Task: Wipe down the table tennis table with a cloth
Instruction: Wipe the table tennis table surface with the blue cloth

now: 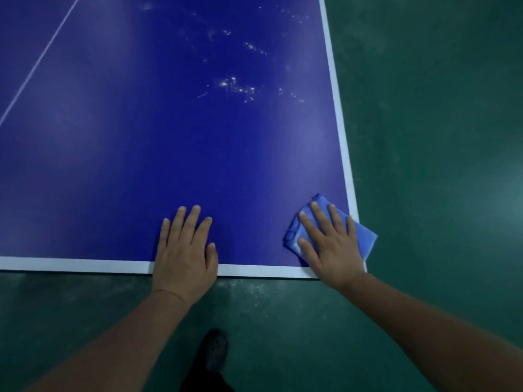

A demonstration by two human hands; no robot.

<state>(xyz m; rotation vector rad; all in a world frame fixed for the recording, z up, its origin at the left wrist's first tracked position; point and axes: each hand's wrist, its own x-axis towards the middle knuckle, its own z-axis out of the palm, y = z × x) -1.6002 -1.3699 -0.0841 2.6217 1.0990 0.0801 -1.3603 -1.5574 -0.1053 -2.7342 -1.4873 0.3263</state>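
The blue table tennis table [141,165] fills the upper left, edged with white lines. A folded light-blue cloth [365,239] lies at the table's near right corner, partly overhanging the right edge. My right hand [328,241] presses flat on the cloth, fingers spread. My left hand [185,247] rests flat on the bare table near the front edge, fingers apart, holding nothing. White specks and wet-looking spots [237,86] dot the surface farther away on the right half.
Green floor [438,137] surrounds the table to the right and in front. A dark shoe [215,352] stands on the floor below the front edge. A thin white centre line [36,63] crosses the table at upper left.
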